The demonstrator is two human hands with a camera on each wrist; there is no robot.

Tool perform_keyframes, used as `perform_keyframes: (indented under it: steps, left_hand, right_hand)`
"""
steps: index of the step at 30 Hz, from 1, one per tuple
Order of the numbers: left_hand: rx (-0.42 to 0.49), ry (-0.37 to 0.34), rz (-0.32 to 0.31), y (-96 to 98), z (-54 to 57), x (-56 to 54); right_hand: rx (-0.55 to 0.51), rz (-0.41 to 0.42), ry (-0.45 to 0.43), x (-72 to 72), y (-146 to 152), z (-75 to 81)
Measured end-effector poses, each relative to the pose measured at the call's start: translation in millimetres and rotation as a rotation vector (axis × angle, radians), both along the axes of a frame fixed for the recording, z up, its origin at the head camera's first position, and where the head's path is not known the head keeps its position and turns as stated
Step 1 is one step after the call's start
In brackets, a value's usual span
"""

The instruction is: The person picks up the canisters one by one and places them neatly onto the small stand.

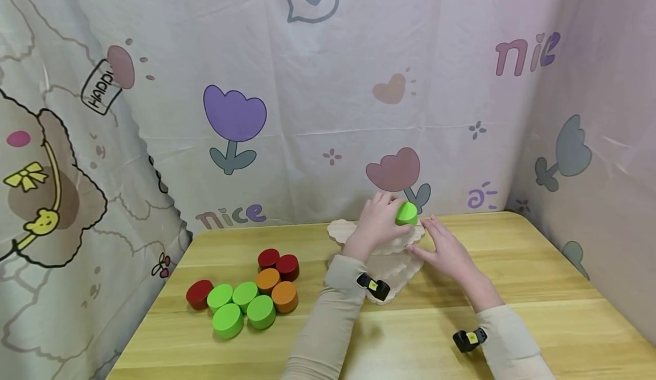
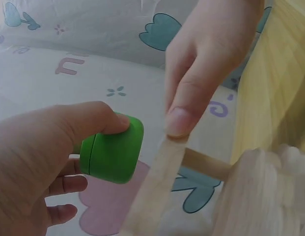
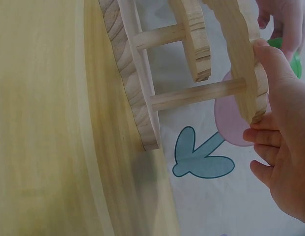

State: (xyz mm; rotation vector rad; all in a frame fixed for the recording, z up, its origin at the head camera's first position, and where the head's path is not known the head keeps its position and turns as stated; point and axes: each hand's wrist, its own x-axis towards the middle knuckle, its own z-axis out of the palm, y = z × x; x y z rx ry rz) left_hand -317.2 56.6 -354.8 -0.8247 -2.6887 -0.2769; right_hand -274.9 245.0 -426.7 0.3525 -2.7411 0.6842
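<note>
My left hand (image 1: 378,225) holds a bright green round block (image 1: 406,213) between thumb and fingers. In the left wrist view the block (image 2: 113,150) appears beside the top board of a tiered wooden stand (image 1: 393,272). The stand has wavy-edged boards joined by round pegs, such as the peg (image 3: 199,95) in the right wrist view. My right hand (image 1: 448,253) pinches the end of the top board (image 3: 245,64), thumb on one face and fingertips at the other side. Part of the stand is hidden behind the left hand and sleeve in the head view.
To the left on the wooden table (image 1: 410,340) stand several green blocks (image 1: 228,320), two orange blocks (image 1: 284,296) and three red blocks (image 1: 200,294), mostly clustered. A printed curtain (image 1: 318,84) hangs right behind the table's back edge and along both sides.
</note>
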Motion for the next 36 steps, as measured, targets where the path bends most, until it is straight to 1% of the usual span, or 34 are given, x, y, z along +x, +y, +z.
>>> perform_keyframes:
  steps: [5,13,18,27,36]
  left_hand:
    - [-0.021,-0.023,0.023,7.0,-4.2,-2.2]
    - [-0.061,-0.012,0.041,12.9,-7.4,-2.3]
    - [-0.058,-0.015,0.049,15.9,-9.3,-3.8]
    - [-0.064,-0.039,0.061,17.7,-9.0,-2.9]
    - [-0.07,-0.023,0.065,12.5,-12.2,-2.4]
  right_hand:
    - [0.002,0.001,-0.008,-0.4,-0.1,0.2]
    - [0.0,0.007,-0.009,-0.4,-1.5,0.0]
    - [-0.001,0.008,-0.004,-0.7,-1.7,-0.6]
    - [0.004,0.009,-0.001,-1.1,-1.4,-0.3]
    - [0.01,0.0,-0.016,-0.6,-0.1,-0.5]
